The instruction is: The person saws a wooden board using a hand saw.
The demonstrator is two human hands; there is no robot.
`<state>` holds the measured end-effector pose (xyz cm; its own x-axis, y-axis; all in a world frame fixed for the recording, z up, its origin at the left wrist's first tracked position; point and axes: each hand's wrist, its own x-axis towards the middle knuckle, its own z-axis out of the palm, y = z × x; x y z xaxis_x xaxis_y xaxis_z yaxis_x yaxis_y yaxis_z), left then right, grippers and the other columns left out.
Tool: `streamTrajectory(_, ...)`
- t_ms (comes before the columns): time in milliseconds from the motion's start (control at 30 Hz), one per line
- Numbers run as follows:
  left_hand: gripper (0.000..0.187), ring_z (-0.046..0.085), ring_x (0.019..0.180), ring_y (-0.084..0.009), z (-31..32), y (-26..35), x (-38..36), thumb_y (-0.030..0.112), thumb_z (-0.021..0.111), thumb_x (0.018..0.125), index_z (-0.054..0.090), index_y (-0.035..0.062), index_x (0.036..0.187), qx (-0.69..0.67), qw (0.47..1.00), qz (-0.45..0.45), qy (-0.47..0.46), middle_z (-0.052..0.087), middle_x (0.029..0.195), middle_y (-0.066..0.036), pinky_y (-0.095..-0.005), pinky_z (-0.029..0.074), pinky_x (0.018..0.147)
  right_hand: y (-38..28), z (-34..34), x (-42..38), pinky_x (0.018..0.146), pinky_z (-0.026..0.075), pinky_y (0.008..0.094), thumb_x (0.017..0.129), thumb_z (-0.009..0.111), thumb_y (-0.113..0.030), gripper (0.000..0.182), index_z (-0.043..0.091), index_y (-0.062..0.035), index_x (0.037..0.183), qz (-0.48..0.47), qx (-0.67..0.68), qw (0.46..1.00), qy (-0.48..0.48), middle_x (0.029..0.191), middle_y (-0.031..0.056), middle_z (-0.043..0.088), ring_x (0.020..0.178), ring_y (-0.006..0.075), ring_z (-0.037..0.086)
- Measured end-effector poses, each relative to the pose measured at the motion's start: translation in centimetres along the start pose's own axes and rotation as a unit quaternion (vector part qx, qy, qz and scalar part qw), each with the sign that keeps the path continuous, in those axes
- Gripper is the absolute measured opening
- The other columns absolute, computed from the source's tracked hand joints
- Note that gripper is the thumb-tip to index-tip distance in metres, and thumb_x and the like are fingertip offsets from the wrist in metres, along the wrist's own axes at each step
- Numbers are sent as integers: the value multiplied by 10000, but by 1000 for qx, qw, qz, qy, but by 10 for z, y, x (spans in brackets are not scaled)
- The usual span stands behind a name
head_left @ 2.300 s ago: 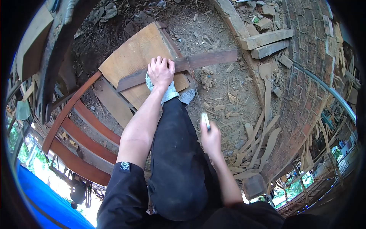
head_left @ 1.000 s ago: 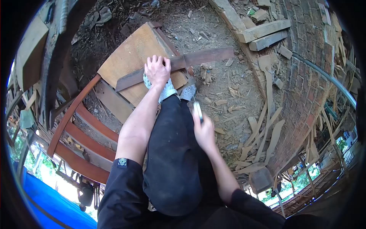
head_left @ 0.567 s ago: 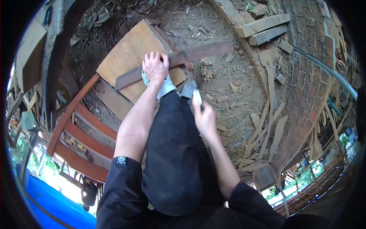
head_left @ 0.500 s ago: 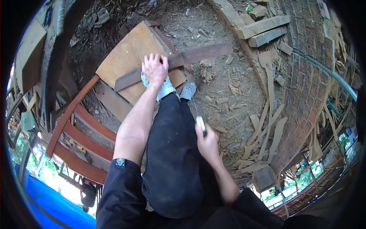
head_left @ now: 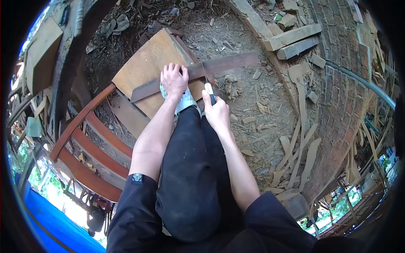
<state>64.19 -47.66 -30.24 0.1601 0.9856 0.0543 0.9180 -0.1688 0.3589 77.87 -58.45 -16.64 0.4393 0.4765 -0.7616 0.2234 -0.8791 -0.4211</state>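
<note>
A long dark wooden board [head_left: 232, 62] lies across a light wooden panel [head_left: 145, 55], its right end sticking out over the dirt. My left hand [head_left: 174, 81] is closed over the board near its middle, with the fingers curled at its far edge. My foot in a pale patterned shoe [head_left: 185, 101] is beside that hand, at the board. My right hand [head_left: 217, 113] grips the white and black handle of a hand saw [head_left: 209, 89]. The saw's thin blade meets the board just past the panel's right edge and is hard to make out.
On the left stands a reddish slatted wooden frame [head_left: 101, 135]. Wood shavings and offcuts [head_left: 291, 156] litter the dirt on the right, beside a brick surface [head_left: 337, 114]. Two stacked beams [head_left: 295, 41] lie at the upper right. A blue sheet [head_left: 55, 223] is at the lower left.
My right hand has pushed the saw forward, away from my body, so its handle is now close to the board. My left hand keeps its place on the board.
</note>
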Motion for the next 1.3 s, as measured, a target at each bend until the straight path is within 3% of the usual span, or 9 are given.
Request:
streamTrajectory(167, 184, 656, 955, -313, -4, 3, -9, 235, 709, 933, 756, 80, 846, -6, 1000, 17, 22, 691, 921, -89, -463, 520, 834, 7, -7, 2, 916, 564, 574, 1002, 604, -691, 822, 733, 120, 988, -24, -22, 999, -7, 928, 393, 725, 1005, 545, 732)
streamTrajectory(233, 183, 662, 973, -311, -8, 6, -11, 239, 700, 941, 774, 84, 879, -3, 1000, 25, 16, 706, 942, -88, -458, 520, 846, 11, -6, 6, 893, 565, 561, 986, 577, -758, 882, 734, 109, 946, -26, -19, 999, -5, 914, 359, 741, 1006, 507, 752)
streamTrajectory(500, 205, 671, 1019, -299, -8, 9, 8, 264, 681, 978, 793, 92, 976, 14, 998, 57, -15, 717, 985, -84, -451, 530, 871, -25, -5, 10, 902, 566, 553, 1012, 574, -720, 827, 748, 88, 981, -42, -13, 999, -8, 945, 361, 743, 1037, 512, 744)
streamTrajectory(567, 180, 671, 979, -315, -5, 6, 14, 228, 687, 942, 767, 71, 905, 11, 998, 53, -14, 715, 959, -97, -474, 537, 837, -20, -3, 12, 887, 564, 537, 1015, 579, -715, 831, 739, 98, 951, -34, 7, 999, -2, 912, 362, 735, 1012, 497, 754)
streamTrajectory(700, 199, 666, 964, -323, 4, 1, 19, 229, 685, 954, 744, 58, 871, -29, 999, 22, -6, 697, 942, -106, -476, 543, 838, 13, -13, 1, 756, 538, 481, 1039, 597, -659, 743, 705, 64, 909, -64, 23, 997, 22, 756, 245, 700, 772, 366, 725)
streamTrajectory(767, 188, 675, 940, -322, 4, 0, 21, 207, 689, 914, 742, 54, 817, -39, 999, 21, -21, 710, 914, -107, -475, 542, 818, 14, -31, -8, 857, 561, 550, 1028, 588, -679, 750, 740, 55, 1043, -21, 2, 1000, -23, 913, 341, 741, 984, 516, 745)
streamTrajectory(1167, 185, 678, 909, -316, 6, -3, 23, 203, 698, 892, 732, 62, 777, -64, 998, 21, -10, 712, 876, -104, -462, 539, 800, 20, -16, -3, 845, 551, 552, 1050, 589, -626, 694, 724, 54, 1092, -26, -38, 999, -27, 921, 339, 739, 991, 520, 736)
streamTrajectory(1300, 187, 678, 910, -313, 5, 0, 21, 200, 694, 892, 730, 62, 772, -54, 998, 21, -13, 716, 875, -104, -461, 538, 803, 39, -16, -14, 817, 543, 563, 1073, 607, -539, 590, 705, 43, 1087, -67, -18, 998, -10, 902, 329, 731, 969, 535, 721)
